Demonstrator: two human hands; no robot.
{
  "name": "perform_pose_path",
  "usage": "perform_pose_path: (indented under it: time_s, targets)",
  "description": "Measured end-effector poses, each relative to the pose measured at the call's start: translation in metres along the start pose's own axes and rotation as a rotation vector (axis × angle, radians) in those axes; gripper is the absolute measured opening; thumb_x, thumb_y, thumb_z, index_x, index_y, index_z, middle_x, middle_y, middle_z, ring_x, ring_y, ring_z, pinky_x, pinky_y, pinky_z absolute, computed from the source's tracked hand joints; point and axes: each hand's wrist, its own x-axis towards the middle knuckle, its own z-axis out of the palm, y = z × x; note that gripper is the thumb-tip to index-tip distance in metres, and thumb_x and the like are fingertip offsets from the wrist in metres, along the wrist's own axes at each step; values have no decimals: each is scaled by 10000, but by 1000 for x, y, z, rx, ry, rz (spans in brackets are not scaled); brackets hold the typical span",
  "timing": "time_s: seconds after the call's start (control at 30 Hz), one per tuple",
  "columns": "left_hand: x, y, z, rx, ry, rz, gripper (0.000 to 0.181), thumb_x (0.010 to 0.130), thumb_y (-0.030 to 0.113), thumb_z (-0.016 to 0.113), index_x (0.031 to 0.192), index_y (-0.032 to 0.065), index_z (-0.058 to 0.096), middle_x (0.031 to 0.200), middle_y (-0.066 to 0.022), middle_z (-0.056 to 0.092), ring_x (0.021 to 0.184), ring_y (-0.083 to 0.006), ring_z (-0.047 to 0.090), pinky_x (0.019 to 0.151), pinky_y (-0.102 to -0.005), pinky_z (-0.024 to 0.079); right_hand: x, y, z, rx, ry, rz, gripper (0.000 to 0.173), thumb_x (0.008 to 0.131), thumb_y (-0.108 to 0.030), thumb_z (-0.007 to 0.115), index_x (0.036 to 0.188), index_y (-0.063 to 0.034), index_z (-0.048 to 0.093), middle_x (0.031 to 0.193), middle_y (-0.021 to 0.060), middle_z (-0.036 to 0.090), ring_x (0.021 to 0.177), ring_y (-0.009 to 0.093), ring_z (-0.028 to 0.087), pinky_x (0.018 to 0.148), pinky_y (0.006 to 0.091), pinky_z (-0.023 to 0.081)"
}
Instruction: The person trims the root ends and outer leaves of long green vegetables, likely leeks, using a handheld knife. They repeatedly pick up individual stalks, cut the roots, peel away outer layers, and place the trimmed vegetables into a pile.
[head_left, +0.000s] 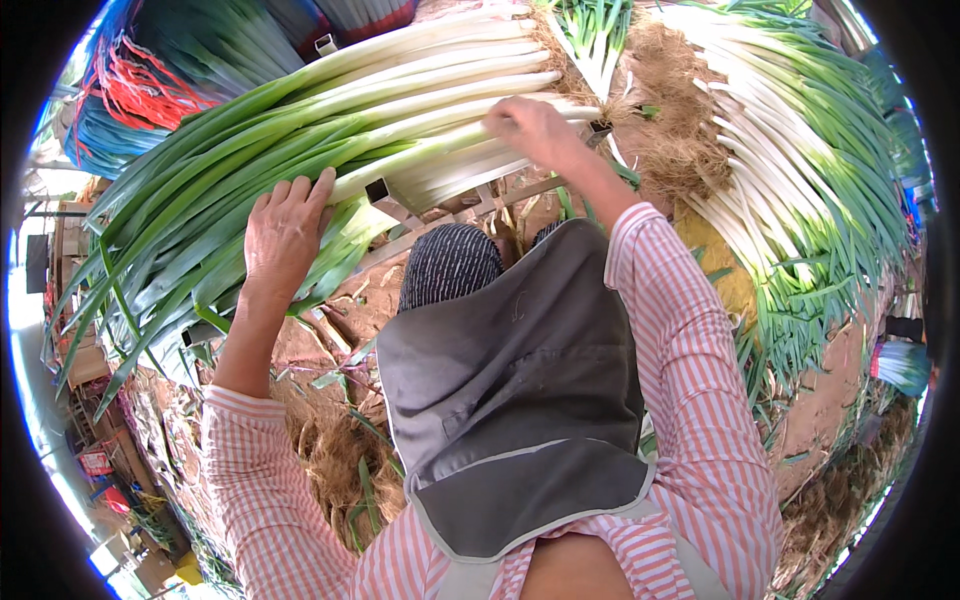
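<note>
A layer of long green onions (420, 90) lies across a metal frame in front of me, white shafts to the right and dark green leaves to the left. My left hand (283, 229) is over the leaves, with its thumb and fingers around the nearest stalk (409, 161) where green meets white. Farther along that same stalk, my right hand (529, 131) curls its fingers about the white shaft. My right palm is hidden. An open square tube end (379, 191) of the frame sticks up just below the stalk.
At right lies a big heap of green onions (795, 172) with brown roots (675, 112) facing the frame. A small bunch (596, 45) rests beyond my right hand. Red ties (142, 90) hang at upper left. Root scraps (345, 450) and leaf trimmings litter the soil beside my apron (517, 360).
</note>
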Motion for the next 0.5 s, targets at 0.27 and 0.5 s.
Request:
perform_pose_path:
  time_s: [0.27,0.5]
  targets:
    - [-4,5,5,23,42,-36,445,836,190,646,1268,159,543,891,-48,559,851,-229,568,747,-368,455,-15,-24,19,-67,129,-150,494,874,-533,555,1167,-141,629,1068,95,617,1088,282,537,1000,431,327]
    - [-3,12,8,61,3,-85,435,854,213,627,1279,193,536,908,-37,558,869,-218,574,757,-363,452,-16,-17,30,-112,149,-137,464,881,-526,550,1157,-162,631,1092,79,618,1109,265,540,1015,436,318]
